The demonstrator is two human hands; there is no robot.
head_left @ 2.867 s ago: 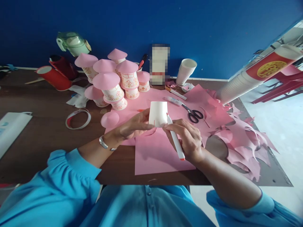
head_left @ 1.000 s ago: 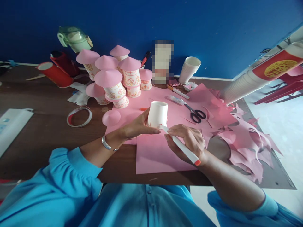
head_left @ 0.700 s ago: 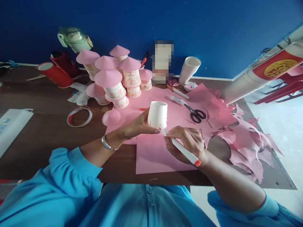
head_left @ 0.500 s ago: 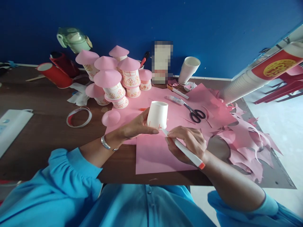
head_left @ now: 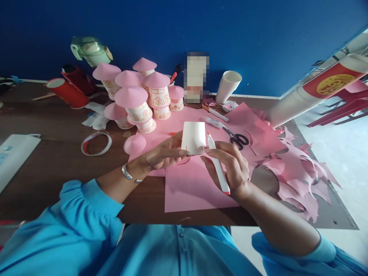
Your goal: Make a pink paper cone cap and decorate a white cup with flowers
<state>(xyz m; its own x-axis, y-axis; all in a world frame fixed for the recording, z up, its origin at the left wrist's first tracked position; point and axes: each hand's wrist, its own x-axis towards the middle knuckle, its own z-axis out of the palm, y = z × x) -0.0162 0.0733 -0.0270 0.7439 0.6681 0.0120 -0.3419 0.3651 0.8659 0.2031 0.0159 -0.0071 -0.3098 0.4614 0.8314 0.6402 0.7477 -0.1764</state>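
Observation:
My left hand [head_left: 163, 154] grips a white paper cup [head_left: 193, 137] by its lower left side; a short red mark shows near the rim at the bottom. Held in my right hand [head_left: 231, 166] is a white marker [head_left: 219, 168] with a red end, its tip pointing up and away, clear of the cup's wall. The fingertips of that hand are close to the cup's lower right edge; whether they touch it is hard to tell. Pink paper [head_left: 195, 191] lies beneath both hands. Behind to the left stand several decorated cups with pink cone roofs [head_left: 131, 97].
Black-handled scissors [head_left: 239, 141] and a capped marker [head_left: 215, 113] lie on the pink sheets. Paper scraps [head_left: 301, 172] cover the right side. A tape roll [head_left: 96, 143] and a small pink cone [head_left: 134, 145] sit left. Stacked cups [head_left: 228, 87] stand by the wall.
The marker's tip has left the cup's lower edge and now points upward beside it. The cup has turned and tipped a little, and my right fingers have come near its rim.

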